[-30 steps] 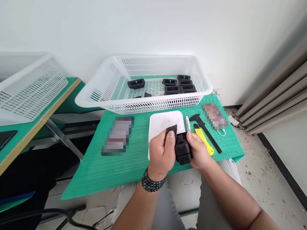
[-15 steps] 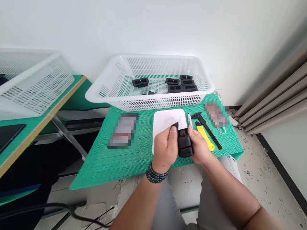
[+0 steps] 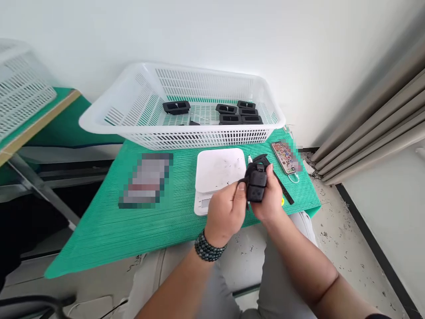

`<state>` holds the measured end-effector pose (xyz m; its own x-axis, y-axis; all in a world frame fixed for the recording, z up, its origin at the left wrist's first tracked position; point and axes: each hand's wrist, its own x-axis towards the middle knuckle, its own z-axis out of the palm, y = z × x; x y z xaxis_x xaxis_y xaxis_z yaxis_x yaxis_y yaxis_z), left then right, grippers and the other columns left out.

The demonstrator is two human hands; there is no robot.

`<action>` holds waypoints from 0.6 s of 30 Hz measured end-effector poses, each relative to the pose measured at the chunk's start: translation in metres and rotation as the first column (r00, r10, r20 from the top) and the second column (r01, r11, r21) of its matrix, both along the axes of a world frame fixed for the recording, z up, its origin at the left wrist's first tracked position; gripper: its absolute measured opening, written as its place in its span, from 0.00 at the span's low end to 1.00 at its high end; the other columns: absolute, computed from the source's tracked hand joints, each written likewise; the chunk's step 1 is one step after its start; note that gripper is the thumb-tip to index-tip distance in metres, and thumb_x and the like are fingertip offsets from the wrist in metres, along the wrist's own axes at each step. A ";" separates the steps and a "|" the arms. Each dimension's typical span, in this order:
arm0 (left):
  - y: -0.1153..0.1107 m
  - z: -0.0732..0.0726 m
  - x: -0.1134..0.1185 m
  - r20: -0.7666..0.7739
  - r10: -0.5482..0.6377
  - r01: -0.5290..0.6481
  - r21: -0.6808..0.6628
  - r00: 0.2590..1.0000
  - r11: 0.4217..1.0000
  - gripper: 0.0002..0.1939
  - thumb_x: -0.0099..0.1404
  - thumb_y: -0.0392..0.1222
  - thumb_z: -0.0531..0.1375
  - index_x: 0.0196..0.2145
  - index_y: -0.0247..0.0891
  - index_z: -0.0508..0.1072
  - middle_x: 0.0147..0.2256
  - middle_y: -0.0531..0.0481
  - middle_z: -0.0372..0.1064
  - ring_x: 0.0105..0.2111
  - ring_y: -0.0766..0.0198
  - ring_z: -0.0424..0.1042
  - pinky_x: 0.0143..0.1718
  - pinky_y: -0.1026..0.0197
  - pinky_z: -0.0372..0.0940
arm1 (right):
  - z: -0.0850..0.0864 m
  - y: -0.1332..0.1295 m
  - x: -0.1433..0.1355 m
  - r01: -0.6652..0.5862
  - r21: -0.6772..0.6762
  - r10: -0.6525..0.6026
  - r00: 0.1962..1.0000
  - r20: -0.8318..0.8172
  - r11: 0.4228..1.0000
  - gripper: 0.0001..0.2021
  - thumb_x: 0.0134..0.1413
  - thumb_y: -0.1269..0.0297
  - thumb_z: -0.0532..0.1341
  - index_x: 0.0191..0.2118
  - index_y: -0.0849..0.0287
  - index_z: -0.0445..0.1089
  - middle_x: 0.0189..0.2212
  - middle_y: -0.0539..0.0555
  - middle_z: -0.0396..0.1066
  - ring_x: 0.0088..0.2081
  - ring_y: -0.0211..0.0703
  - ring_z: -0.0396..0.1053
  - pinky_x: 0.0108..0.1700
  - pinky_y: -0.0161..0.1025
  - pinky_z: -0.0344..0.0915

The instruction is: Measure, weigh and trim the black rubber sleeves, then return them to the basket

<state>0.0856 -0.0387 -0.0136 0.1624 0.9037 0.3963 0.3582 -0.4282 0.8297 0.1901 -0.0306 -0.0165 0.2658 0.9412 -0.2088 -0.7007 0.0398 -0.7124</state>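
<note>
In front of the scale's right side, my right hand (image 3: 270, 197) is closed around a black plastic part (image 3: 256, 179), its blocky two-section face turned up toward me. My left hand (image 3: 229, 206), with a beaded bracelet on the wrist, pinches a thin dark piece (image 3: 245, 180) against that part's left side. Whether this piece is separate or belongs to the part, I cannot tell. Just left of the hands lies a white digital scale (image 3: 217, 170), specked with black bits. Behind the part, a white marker (image 3: 250, 158) and a black caliper (image 3: 284, 190) are partly covered.
A white plastic basket (image 3: 199, 135) holding several black plastic parts (image 3: 230, 118) stands at the table's back. On the green table cover (image 3: 102, 230) lie a blurred dark-edged rectangle (image 3: 148, 179) and a phone (image 3: 283, 157) with a cable. A yellow tool's end (image 3: 282, 201) shows beside my right hand.
The view has shifted, and the hands now sit right of the scale, uncovering its display. The black part is turned in my fingers. My right hand now hides most of the yellow tool.
</note>
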 end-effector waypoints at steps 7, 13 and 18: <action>0.016 0.008 -0.026 0.074 0.086 -0.082 -0.057 0.994 0.995 0.25 0.74 0.53 0.51 0.20 0.44 0.57 0.17 0.54 0.58 0.18 0.64 0.58 0.19 0.60 0.52 | -0.005 -0.014 -0.031 -0.182 0.001 0.181 0.982 0.053 0.983 0.26 0.41 0.34 0.72 0.30 0.53 0.74 0.26 0.51 0.75 0.37 0.50 0.74 0.40 0.44 0.72; 0.001 0.003 -0.006 -0.017 -0.078 0.077 -0.062 0.997 0.995 0.22 0.75 0.49 0.48 0.22 0.43 0.60 0.17 0.54 0.61 0.18 0.63 0.61 0.20 0.60 0.54 | -0.001 0.002 0.001 0.032 -0.050 -0.033 0.999 -0.021 0.998 0.25 0.39 0.36 0.74 0.28 0.53 0.72 0.24 0.47 0.71 0.28 0.41 0.67 0.36 0.41 0.71; 0.005 0.001 -0.013 -0.014 -0.054 0.054 -0.045 0.998 0.998 0.22 0.74 0.48 0.49 0.21 0.43 0.60 0.16 0.54 0.60 0.17 0.63 0.60 0.19 0.60 0.53 | -0.005 -0.003 -0.005 -0.034 -0.036 0.036 0.998 0.056 0.999 0.24 0.47 0.35 0.69 0.29 0.53 0.71 0.25 0.50 0.72 0.34 0.46 0.72 0.38 0.43 0.72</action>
<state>0.0723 -0.0337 -0.0127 0.2170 0.9102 0.3528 0.3483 -0.4098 0.8430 0.1852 -0.0336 -0.0220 0.2452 0.9425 -0.2270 -0.6596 -0.0094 -0.7515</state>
